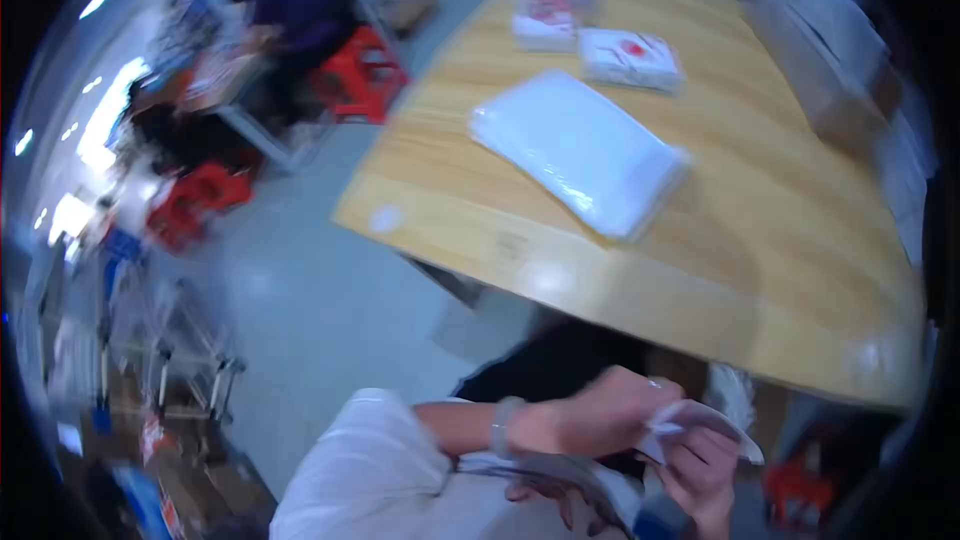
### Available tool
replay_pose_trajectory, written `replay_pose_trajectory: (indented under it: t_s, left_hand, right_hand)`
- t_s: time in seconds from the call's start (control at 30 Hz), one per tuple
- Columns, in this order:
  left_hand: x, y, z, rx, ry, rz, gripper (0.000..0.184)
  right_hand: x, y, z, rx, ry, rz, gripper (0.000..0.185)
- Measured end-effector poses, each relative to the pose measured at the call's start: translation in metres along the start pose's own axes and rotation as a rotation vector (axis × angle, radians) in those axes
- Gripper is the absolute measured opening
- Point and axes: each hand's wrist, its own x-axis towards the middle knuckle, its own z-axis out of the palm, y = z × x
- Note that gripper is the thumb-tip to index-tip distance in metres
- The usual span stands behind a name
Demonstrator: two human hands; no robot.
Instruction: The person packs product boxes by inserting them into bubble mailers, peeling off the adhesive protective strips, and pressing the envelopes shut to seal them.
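Note:
Low in the head view, just off the table's near edge, my left hand (620, 410) reaches in from the left with a bracelet on its wrist. Its fingers are closed at one side of a thin white paper-like piece (715, 419), which looks curved or folded. From below, my right hand (697, 470) pinches the same piece with bent fingers. Blur hides what is on it. A flat white stack in clear plastic (580, 150) lies on the wooden table (800, 270), beyond my hands.
Two white boxes with red print, one larger (552, 5) and one flatter (630, 58), stand at the table's far side. A cardboard box (820, 70) is at the right edge. Red stools (362, 75) and a seated person (295, 5) are at the upper left.

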Motion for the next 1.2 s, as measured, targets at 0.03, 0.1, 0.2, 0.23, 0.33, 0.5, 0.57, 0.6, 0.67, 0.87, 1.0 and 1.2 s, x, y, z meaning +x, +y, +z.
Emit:
replay_pose_trajectory:
  t_s: [0.03,0.1,0.2,0.23,0.33,0.5,0.57,0.6,0.67,0.87,1.0,1.2]
  left_hand:
    - [0.000,0.019,-0.001,0.017,0.063,0.049,0.017]
    - [0.009,0.039,-0.011,-0.051,0.131,0.096,0.013]
    - [0.022,0.031,-0.022,0.040,0.012,-0.124,0.010]
    - [0.025,0.013,-0.024,0.073,-0.073,-0.383,0.014]
    - [0.012,-0.034,-0.014,-0.016,0.026,-0.384,0.009]
    - [0.013,-0.034,0.011,-0.351,0.285,-0.400,0.019]
    - [0.009,-0.032,0.013,-0.173,0.324,-0.428,0.027]
    - [0.010,-0.033,0.011,-0.162,0.319,-0.419,0.027]
    - [0.009,-0.036,0.013,-0.127,0.321,-0.376,0.027]
    - [0.007,-0.031,0.023,0.044,0.155,-0.164,0.022]
    - [-0.004,-0.021,0.037,-0.083,0.138,-0.181,0.018]
    - [-0.013,-0.006,0.008,-0.022,0.162,-0.278,0.011]
  right_hand:
    - [0.002,-0.015,-0.016,-0.099,0.049,-0.076,0.007]
    - [0.004,-0.028,-0.029,-0.190,0.226,-0.230,0.016]
    - [0.014,-0.022,-0.023,-0.325,0.078,-0.111,0.020]
    - [0.014,-0.004,0.009,-0.241,0.112,-0.052,0.019]
    - [0.016,0.040,0.027,-0.041,0.112,0.087,0.016]
    - [0.024,0.056,0.025,0.197,0.267,0.145,0.017]
    - [0.033,0.053,0.029,0.253,0.313,0.176,0.018]
    - [0.038,0.052,0.031,0.253,0.327,0.169,0.018]
    - [0.045,0.048,0.034,0.108,0.485,0.062,0.020]
    - [0.051,0.036,0.028,-0.002,0.633,0.003,0.020]
    - [0.031,0.041,0.018,0.174,0.583,-0.013,0.013]
    - [-0.049,0.087,-0.021,1.789,1.389,-0.320,0.002]
